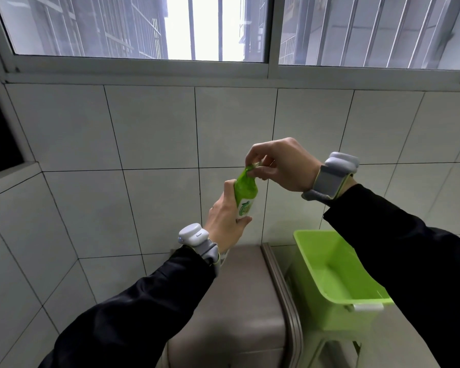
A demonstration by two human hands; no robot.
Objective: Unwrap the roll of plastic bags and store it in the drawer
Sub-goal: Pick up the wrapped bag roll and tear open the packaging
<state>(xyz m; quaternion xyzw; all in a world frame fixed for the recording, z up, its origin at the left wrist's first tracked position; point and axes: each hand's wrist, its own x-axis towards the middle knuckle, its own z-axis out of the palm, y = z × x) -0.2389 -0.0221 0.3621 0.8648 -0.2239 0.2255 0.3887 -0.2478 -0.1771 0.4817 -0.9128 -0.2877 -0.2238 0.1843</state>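
A green roll of plastic bags [246, 193] in its wrapper, with a white label low on it, is held upright in mid-air in front of the tiled wall. My left hand [225, 221] grips its lower half from the left. My right hand [279, 166] is above it, fingers pinched on the twisted top end of the wrapper [251, 168]. Below and to the right, a bright green plastic drawer [337, 274] stands pulled out and looks empty; my right sleeve covers its far right side.
A grey-brown cabinet top [239, 293] with a ridged edge lies under my left wrist, beside the drawer. Grey wall tiles [154, 128] fill the background, with a barred window [218, 27] above. Both wrists wear grey bands.
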